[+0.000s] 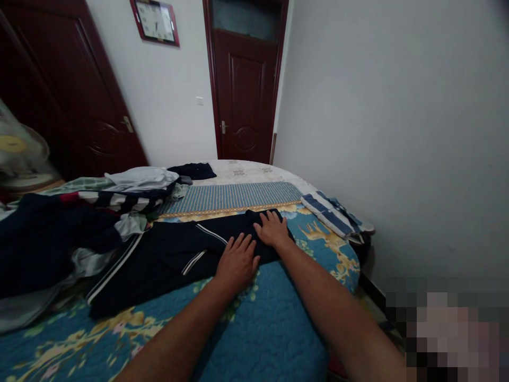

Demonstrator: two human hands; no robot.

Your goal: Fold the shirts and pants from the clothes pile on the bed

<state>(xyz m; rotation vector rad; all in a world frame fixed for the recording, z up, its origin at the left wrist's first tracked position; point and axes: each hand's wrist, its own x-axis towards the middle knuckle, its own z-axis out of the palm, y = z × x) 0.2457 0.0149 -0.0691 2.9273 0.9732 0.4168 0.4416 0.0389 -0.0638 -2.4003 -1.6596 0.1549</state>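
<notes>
A dark navy garment (pixel 159 265) with white striped trim lies spread lengthwise across the bed; its exact kind is unclear. On its near right part my left hand (pixel 238 260) rests flat, fingers stretched out and slightly apart. My right hand (pixel 273 228) presses flat on the garment's right end, palm down with the fingers spread. Neither hand grips the cloth. The garment's left end reaches a pile of clothes (pixel 51 239).
Blue floral bedding (pixel 274 313) covers the bed, with a striped mat (pixel 234 196) farther back. Folded blue-and-white striped cloth (pixel 328 212) lies at the right edge, near the wall. A dark folded cloth (pixel 194 171) sits at the back. An electric fan (pixel 24 151) stands left.
</notes>
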